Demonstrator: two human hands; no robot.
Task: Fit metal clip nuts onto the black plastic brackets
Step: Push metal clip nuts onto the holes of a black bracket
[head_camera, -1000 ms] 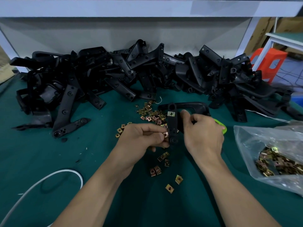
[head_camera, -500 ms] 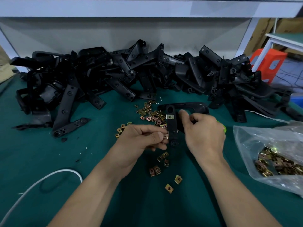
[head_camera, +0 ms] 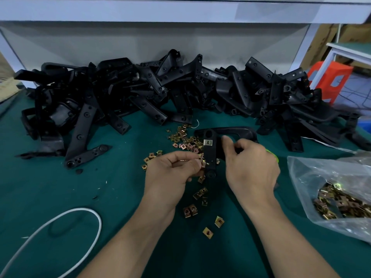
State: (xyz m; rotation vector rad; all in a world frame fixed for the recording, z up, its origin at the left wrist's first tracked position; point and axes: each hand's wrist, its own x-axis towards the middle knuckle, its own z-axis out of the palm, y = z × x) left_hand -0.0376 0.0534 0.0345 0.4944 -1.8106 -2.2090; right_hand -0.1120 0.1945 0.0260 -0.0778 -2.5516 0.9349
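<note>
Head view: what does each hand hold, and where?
The left hand pinches a clip nut against the left edge of the black bracket; the right hand grips this bracket by its right edge.

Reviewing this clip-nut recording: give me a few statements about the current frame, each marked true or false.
1. A fitted clip nut already sits on the held bracket. True.
2. The left hand lies flat and empty on the green mat. False: it pinches a second clip nut at the held bracket's edge.
3. The right hand grips the held bracket. True.
4. The plastic bag is empty. False: it holds many bagged clip nuts.
5. The white cable drapes over the bracket pile. False: it lies on the green mat, apart from the pile.
</note>
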